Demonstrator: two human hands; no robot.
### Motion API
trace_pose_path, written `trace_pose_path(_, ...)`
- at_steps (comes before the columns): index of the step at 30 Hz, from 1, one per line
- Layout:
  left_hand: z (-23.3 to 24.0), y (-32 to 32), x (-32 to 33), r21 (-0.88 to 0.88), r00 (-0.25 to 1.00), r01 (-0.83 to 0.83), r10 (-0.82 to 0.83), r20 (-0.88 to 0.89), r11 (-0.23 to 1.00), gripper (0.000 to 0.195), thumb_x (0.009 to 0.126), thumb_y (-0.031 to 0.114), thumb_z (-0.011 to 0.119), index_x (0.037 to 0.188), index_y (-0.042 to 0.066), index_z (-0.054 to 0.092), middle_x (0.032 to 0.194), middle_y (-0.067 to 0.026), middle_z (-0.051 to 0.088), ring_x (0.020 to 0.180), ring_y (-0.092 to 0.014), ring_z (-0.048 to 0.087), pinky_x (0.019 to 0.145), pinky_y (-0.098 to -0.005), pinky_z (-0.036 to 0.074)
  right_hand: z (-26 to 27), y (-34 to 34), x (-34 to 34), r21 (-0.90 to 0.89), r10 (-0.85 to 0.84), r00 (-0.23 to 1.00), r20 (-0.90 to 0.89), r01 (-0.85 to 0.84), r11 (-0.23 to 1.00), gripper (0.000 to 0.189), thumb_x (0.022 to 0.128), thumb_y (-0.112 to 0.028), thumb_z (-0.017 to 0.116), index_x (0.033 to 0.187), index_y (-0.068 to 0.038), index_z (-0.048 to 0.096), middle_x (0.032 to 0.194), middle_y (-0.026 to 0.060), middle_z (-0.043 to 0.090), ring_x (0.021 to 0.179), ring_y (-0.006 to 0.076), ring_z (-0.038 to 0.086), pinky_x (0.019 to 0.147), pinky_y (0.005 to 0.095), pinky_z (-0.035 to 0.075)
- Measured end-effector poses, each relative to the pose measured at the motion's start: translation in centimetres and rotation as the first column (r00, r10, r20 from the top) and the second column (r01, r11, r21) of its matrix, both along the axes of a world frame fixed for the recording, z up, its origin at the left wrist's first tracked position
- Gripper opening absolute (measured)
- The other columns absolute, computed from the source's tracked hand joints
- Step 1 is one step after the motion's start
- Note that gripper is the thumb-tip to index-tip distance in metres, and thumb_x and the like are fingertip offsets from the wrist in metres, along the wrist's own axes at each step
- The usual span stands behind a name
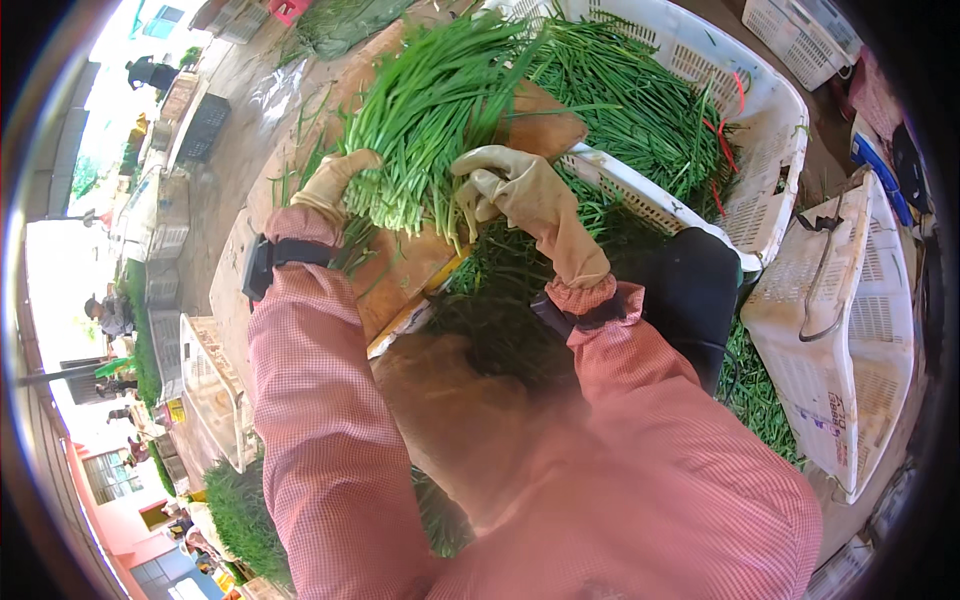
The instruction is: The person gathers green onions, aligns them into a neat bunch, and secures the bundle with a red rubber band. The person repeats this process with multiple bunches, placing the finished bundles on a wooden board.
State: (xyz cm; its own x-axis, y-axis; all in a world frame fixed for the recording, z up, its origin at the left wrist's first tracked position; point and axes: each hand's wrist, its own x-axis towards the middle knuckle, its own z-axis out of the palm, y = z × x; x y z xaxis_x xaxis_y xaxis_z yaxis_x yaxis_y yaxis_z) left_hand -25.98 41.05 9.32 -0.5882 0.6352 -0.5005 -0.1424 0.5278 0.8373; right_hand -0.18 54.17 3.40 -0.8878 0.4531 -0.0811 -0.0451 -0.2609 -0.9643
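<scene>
A thick bunch of garlic chives [427,112] lies over a wooden board [397,266], its pale cut ends towards me and its green leaves pointing away. My left hand [334,180], in a cream rubber glove, grips the bunch at its left side near the pale ends. On the opposite side my right hand [525,184], gloved alike, has its fingers curled against the stems. Whether it pinches any of them is hidden by the fingers. Loose green leaves [495,274] lie below the board's edge, partly in shadow.
Beyond the board, to the right, a white perforated plastic crate [765,165] holds more chives [622,97] and red ties [724,142]. Another white crate [802,360] stands tilted at right. Cut greens [757,405] cover the floor beside it. A crate [214,375] and people sit farther left.
</scene>
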Motion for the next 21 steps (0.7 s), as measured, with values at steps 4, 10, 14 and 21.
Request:
trace_pose_path(4,-0.3,-2.1,0.0,0.094,0.96,-0.162,0.134,0.246,0.982,0.023,0.075,0.018,0.075,0.095,0.009,0.068,0.087,-0.0053,0.069,0.073,-0.02,0.067,0.066,-0.033,0.058,2.6,-0.4,-3.3,0.116,0.244,0.97,-0.015,-0.241,0.964,0.024,0.096,-0.007,0.047,0.111,-0.004,0.065,0.084,0.0049,0.07,0.06,0.0096,0.061,0.051,0.0237,0.047)
trace_pose_path(10,-0.4,-2.3,0.2,0.204,0.955,-0.115,0.051,0.294,0.972,0.027,0.078,0.019,0.077,0.099,0.006,0.068,0.092,-0.0059,0.07,0.078,-0.019,0.068,0.07,-0.0335,0.058,-2.0,-1.7,-8.6,0.438,0.33,0.937,-0.113,-0.251,0.863,0.021,0.091,-0.008,0.049,0.102,-0.006,0.067,0.068,0.0005,0.065,0.053,0.0111,0.051,0.047,0.0293,0.04)
trace_pose_path(14,-0.8,-1.5,-0.7,-0.051,0.976,0.098,-0.106,-0.191,0.994,0.098,0.063,0.045,0.09,0.127,-0.017,0.047,0.117,-0.0223,0.063,0.107,-0.026,0.062,0.089,-0.0351,0.051,-5.8,-3.2,-10.8,0.597,0.131,0.977,-0.168,-0.005,0.802,0.021,0.092,-0.017,0.059,0.107,-0.003,0.063,0.087,0.0002,0.062,0.074,0.0105,0.053,0.064,0.0273,0.045)
trace_pose_path(21,1.6,0.0,-2.2,-0.336,0.758,0.437,-0.543,-0.362,0.834,0.095,0.062,0.049,0.089,0.126,-0.012,0.052,0.119,-0.0221,0.06,0.107,-0.023,0.06,0.087,-0.0341,0.049,-6.3,-1.8,-11.0,0.365,0.356,0.921,-0.158,-0.28,0.888,0.033,0.093,-0.018,0.061,0.12,0.0,0.057,0.099,0.0034,0.061,0.085,0.0107,0.055,0.073,0.024,0.048)
